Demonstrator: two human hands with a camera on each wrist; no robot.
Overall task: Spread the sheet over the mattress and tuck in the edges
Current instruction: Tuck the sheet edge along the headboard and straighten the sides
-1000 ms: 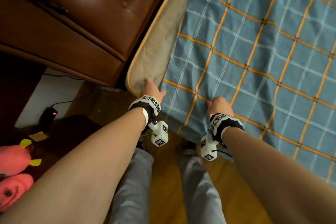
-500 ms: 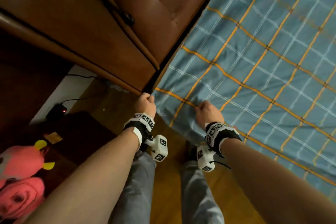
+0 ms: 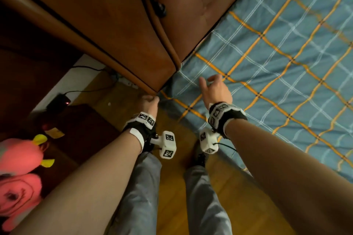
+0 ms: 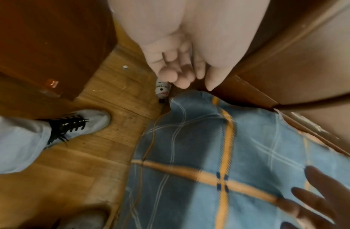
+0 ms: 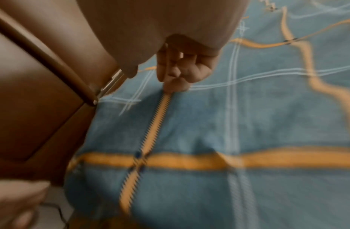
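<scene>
The blue sheet with orange and white checks lies flat over the mattress and reaches the brown padded headboard. Its corner hangs down the side by the headboard's lower end. My left hand is there with its fingers curled into the palm. The corner lies just beyond their tips, and no cloth is between them. My right hand hovers over the sheet near the edge, thumb and fingers loosely spread and empty. The right wrist view is blurred. The mattress itself is hidden.
A wooden panel adjoins the headboard on the left. On the wooden floor are my shoes, a small bottle by the bed's corner, and a black plug with a red light. Pink plush toys lie far left.
The sheet was drawn up over the bare beige mattress strip to the headboard. My right hand has let go of it and lifted with fingers spread. My left hand sank beside the corner.
</scene>
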